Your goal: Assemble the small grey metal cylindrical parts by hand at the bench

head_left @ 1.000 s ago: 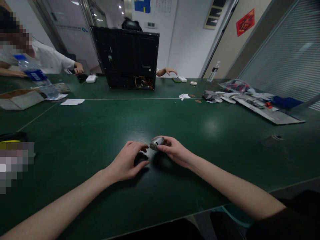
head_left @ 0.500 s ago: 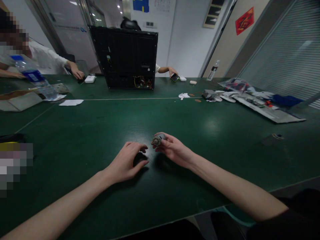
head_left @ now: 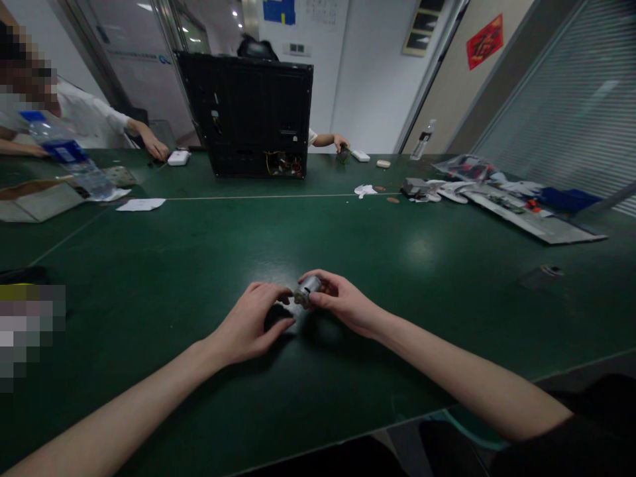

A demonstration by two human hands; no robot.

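My right hand (head_left: 342, 303) pinches a small silver cylinder, like a little motor (head_left: 307, 291), between thumb and fingers just above the green table (head_left: 199, 265). My left hand (head_left: 251, 322) is curled over a small dark object (head_left: 275, 315) that rests on the table, and its fingertips nearly touch the cylinder. Most of the dark object is hidden under the fingers, so I cannot make out what it is.
A black computer case (head_left: 248, 112) stands at the far side. People sit at the far left and behind the case. A water bottle (head_left: 64, 156), a cardboard box (head_left: 37, 199) and a paper (head_left: 140, 204) lie left. Loose parts and bags (head_left: 497, 192) crowd the far right.
My right hand has lowered the silver cylinder and brought it left, close to my left fingertips. My left hand has stayed in place over the dark object.
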